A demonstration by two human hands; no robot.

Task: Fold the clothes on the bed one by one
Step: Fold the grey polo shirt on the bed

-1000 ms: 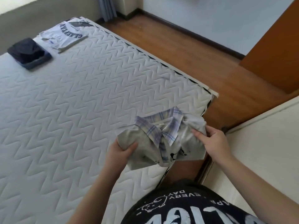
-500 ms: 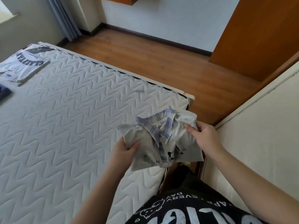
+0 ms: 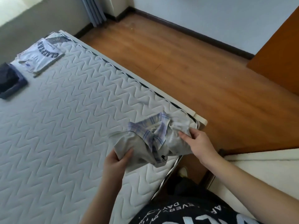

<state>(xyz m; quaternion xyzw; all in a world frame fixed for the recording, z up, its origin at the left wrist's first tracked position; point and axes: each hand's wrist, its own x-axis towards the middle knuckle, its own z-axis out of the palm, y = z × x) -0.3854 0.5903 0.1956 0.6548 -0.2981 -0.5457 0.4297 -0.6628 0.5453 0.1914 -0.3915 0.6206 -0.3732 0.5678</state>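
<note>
Folded grey shirt (image 3: 145,143) with a plaid collar (image 3: 152,130), held at the near right corner of the mattress (image 3: 64,126). The garment is bunched into a compact packet, collar uppermost, its lower edge hanging just over the quilted surface; whether any part rests on the mattress cannot be told. The left hand (image 3: 116,160) pinches the packet's near left corner, thumb on top and fingers beneath. The right hand (image 3: 199,143) grips the right side, fingers curled into the crumpled cloth.

Step in hand, as judged: this shirt appears folded and is being carried or adjusted before being set down. The right side looks rumpled, so the next move probably calls for lowering the packet flat onto the mattress, smoothing that side, and keeping both grips level so the folds do not fall open.

At the far left of the mattress lie a folded white lettered shirt (image 3: 40,57) and, just beside it to the left, a folded dark garment (image 3: 11,81), apart from each other. Beyond the bed's right edge runs a wooden floor (image 3: 194,70); a curtain (image 3: 95,10) hangs at the far wall.
</note>
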